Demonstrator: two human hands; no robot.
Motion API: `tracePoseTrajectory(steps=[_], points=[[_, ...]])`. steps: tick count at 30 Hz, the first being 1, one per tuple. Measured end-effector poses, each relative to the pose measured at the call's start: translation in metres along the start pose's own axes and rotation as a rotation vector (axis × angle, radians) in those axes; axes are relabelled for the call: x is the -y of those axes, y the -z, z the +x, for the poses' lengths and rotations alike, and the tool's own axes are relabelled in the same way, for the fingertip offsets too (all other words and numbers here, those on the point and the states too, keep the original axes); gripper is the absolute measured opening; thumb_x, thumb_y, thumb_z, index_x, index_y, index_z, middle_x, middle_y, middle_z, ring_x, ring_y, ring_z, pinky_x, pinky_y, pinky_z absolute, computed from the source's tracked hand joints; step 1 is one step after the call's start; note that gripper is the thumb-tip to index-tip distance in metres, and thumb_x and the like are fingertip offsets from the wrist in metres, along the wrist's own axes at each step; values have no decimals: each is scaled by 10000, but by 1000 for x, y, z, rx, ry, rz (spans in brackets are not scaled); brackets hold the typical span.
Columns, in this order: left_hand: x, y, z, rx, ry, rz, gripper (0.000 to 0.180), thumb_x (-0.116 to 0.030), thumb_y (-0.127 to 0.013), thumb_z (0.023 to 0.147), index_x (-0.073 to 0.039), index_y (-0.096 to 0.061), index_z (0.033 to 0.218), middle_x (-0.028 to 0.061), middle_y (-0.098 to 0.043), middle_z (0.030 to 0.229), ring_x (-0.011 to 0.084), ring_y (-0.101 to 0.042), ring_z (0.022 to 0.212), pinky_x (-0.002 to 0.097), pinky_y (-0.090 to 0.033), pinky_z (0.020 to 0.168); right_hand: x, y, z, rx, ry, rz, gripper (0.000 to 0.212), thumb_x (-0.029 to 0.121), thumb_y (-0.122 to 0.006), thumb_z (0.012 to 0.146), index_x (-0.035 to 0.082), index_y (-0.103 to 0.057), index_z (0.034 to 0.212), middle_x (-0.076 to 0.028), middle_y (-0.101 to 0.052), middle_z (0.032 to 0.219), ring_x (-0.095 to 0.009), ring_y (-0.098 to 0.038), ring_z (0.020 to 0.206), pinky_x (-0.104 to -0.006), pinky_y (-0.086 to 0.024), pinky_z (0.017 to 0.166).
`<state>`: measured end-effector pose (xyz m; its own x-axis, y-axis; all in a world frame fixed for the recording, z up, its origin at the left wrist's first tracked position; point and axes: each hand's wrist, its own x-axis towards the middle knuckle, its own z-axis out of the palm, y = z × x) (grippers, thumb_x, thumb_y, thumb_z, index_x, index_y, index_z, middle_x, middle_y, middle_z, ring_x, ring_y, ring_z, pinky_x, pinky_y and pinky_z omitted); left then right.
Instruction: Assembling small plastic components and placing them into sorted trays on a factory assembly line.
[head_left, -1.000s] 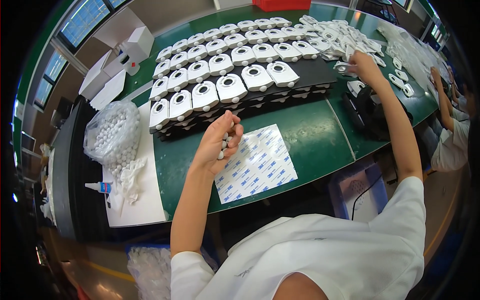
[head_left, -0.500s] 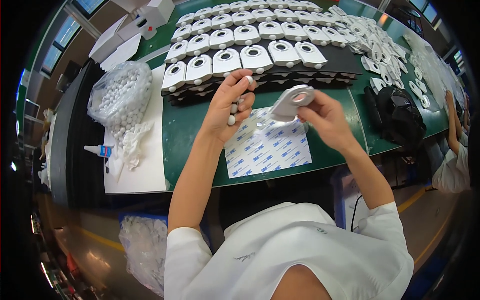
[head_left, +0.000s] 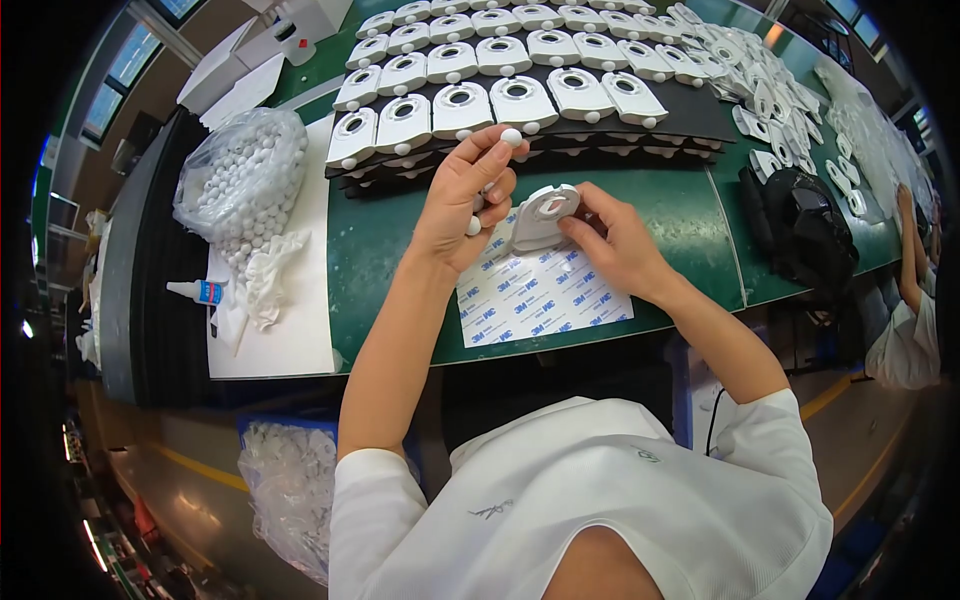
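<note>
My left hand [head_left: 468, 195] is closed on several small white balls. One ball [head_left: 511, 137] is pinched between thumb and forefinger, while others, such as the ball [head_left: 473, 226] by the palm, sit in the curled fingers. Between the thumb and fingers of my right hand [head_left: 618, 240] is a white plastic housing [head_left: 530, 230] with a round hole, held tilted. Its lower end is over a printed white sheet [head_left: 545, 305] on the green table; whether it touches cannot be seen. Beyond both hands, similar housings [head_left: 520, 100] stand in rows, with balls at their near ends.
Black foam boards [head_left: 690, 125] carry the rows. At left are a bag of white balls [head_left: 245, 175], a crumpled tissue [head_left: 270, 280] and a small glue bottle [head_left: 197, 292]. Loose white parts [head_left: 770, 105] and a black bag [head_left: 800, 230] lie right. A co-worker's arm [head_left: 909, 240] shows far right.
My right hand has brought the housing left and slightly down, closer to my left hand, and turned it. My left hand has shifted slightly right and up, still holding the balls.
</note>
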<state>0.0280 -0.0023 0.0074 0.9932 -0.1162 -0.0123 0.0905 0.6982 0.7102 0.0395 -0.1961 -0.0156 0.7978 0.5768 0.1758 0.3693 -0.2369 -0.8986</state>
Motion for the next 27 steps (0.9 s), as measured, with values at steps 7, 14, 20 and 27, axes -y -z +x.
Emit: tracePoseTrajectory(steps=[7,14,20,27], points=[[0,2,2,5,4,2,227,-105,-615,824,-56,-532,1029,75,-584,939,29,-383,526,142,-275,363,1,-1,-2,-53,35,-30,129,43,-534,849,13,-520,974,-44,-559,793,-92,-509,664,-231,-417,605],[0,0,0,3,2,59,276,-79,-583,837,-38,-533,1106,82,-590,975,28,-378,526,142,-283,365,10,-3,-3,8,167,-224,171,16,-551,822,17,-525,991,-58,-515,812,-136,-505,683,-259,-412,593],[3,-7,-1,-40,3,202,288,-87,-597,829,-32,-551,1108,77,-607,964,21,-380,518,139,-288,371,-4,10,1,-71,-76,562,191,90,-519,884,63,-501,1072,-51,-562,997,-147,-555,862,-259,-450,728],[9,-12,-3,-73,52,472,193,-127,-667,784,-54,-558,926,-29,-527,698,12,-361,471,156,-263,394,-5,20,3,-141,-196,1053,233,167,-486,913,71,-476,1126,-56,-559,1062,-147,-535,977,-268,-441,817]])
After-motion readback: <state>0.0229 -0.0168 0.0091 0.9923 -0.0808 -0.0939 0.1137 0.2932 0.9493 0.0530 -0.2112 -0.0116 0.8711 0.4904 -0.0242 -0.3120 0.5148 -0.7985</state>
